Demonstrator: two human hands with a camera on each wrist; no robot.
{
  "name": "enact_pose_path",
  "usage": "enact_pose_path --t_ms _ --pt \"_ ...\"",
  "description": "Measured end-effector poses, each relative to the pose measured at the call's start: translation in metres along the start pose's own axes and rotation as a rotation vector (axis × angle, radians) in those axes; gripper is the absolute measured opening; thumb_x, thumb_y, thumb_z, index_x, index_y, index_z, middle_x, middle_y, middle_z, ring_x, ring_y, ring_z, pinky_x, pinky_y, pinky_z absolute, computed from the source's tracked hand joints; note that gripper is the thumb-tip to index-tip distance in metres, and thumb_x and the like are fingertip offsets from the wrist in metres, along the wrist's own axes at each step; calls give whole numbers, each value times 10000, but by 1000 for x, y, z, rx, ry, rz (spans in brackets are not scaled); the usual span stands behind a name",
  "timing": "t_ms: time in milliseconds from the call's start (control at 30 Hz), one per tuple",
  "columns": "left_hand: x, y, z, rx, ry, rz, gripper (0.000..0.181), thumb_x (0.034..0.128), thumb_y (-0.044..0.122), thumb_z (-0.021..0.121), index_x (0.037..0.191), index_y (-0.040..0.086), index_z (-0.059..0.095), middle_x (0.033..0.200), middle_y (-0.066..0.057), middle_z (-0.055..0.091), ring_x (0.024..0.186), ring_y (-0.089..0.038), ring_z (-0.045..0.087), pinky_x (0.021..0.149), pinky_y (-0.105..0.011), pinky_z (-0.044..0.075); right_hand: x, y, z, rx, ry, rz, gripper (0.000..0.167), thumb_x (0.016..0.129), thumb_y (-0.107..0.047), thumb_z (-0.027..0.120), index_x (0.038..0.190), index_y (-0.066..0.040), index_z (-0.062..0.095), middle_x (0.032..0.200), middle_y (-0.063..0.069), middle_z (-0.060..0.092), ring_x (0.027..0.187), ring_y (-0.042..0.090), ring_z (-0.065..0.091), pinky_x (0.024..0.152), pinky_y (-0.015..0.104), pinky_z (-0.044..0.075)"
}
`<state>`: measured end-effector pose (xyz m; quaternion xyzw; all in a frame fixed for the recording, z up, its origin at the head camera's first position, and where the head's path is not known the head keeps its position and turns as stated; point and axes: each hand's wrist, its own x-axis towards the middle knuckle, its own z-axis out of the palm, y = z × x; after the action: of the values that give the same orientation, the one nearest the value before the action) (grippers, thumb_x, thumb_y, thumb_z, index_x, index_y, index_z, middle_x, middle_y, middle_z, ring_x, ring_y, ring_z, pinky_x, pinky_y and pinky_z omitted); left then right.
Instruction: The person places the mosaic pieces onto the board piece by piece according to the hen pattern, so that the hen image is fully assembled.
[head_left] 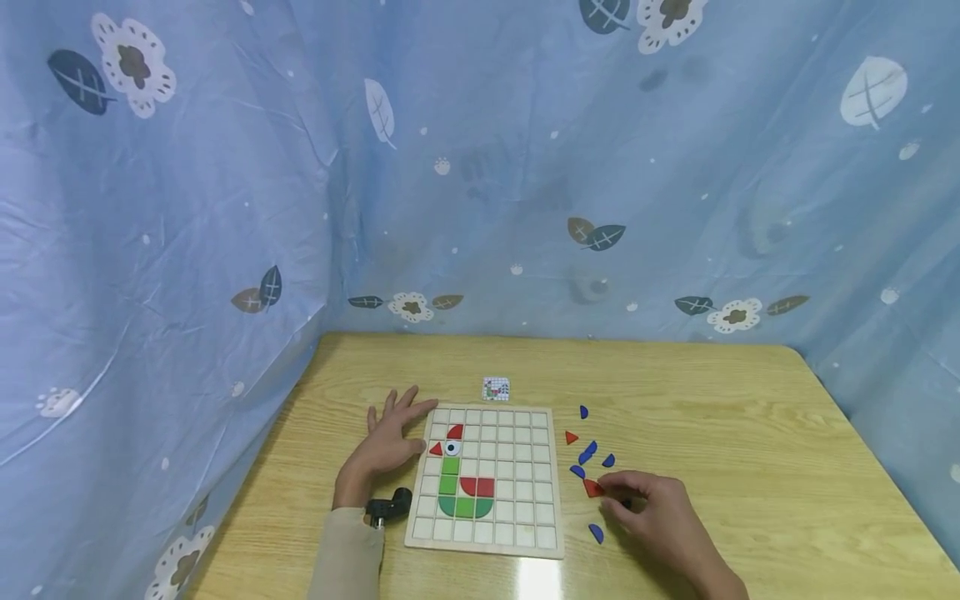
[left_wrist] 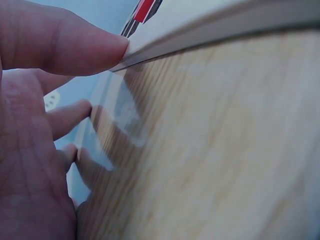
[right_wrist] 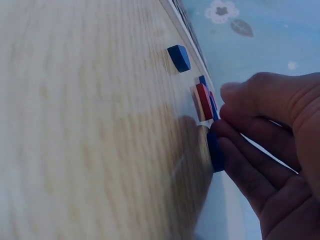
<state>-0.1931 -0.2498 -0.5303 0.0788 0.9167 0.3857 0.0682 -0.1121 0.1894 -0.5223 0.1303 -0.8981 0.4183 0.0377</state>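
Note:
A square wooden grid board (head_left: 516,502) bears a figure of coloured tiles: red pieces, light green squares (head_left: 450,485), dark green quarter rounds and a white tile with an eye (head_left: 452,448). My left hand (head_left: 388,446) rests at its left edge, fingers spread; the thumb (left_wrist: 95,45) touches the board's side. On the right, my right hand (head_left: 658,510) is low over the table, its fingertips at a red piece (head_left: 592,487) with a curved edge. In the right wrist view a blue piece (right_wrist: 215,152) lies against a fingertip; thumb and forefinger stand apart.
Several blue half rounds (head_left: 596,533) and a red triangle (head_left: 572,437) lie right of the board. Behind it is a small picture card (head_left: 496,388). A black device (head_left: 390,506) sits at my left wrist. Blue patterned cloth (head_left: 480,208) hangs behind the table.

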Motion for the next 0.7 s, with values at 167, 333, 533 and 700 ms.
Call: enact_pose_path --t_ms 167,333,533,700 --pt "0 2 -1 4 3 4 742 894 33 707 1609 175 572 1828 -203 188 1692 -507 -79 1262 -753 -203 0 2 1 -6 -44 -115 236 864 -50 898 1043 -199 856 1020 -88 845 894 57 770 757 240 630" --pt "0 3 -3 -3 7 1 743 888 23 704 1606 161 575 1827 -206 191 1691 -508 -81 1261 -748 -212 5 2 3 36 -96 -153 203 893 -84 890 1056 -199 856 1031 -82 848 899 23 767 760 244 637" --pt "0 2 -1 -4 9 -3 739 889 22 703 1604 161 578 1825 -206 199 1693 -507 -76 1264 -748 -205 16 2 5 72 -88 -159 184 914 -53 863 1075 -141 848 1023 -49 849 931 6 771 801 236 652" --pt "0 1 1 -16 7 2 738 884 21 704 1598 165 585 1824 -207 202 1693 -507 -75 1262 -750 -204 22 3 9 58 -107 -237 205 913 -56 867 1075 -179 842 1025 -78 843 917 17 757 820 249 647"
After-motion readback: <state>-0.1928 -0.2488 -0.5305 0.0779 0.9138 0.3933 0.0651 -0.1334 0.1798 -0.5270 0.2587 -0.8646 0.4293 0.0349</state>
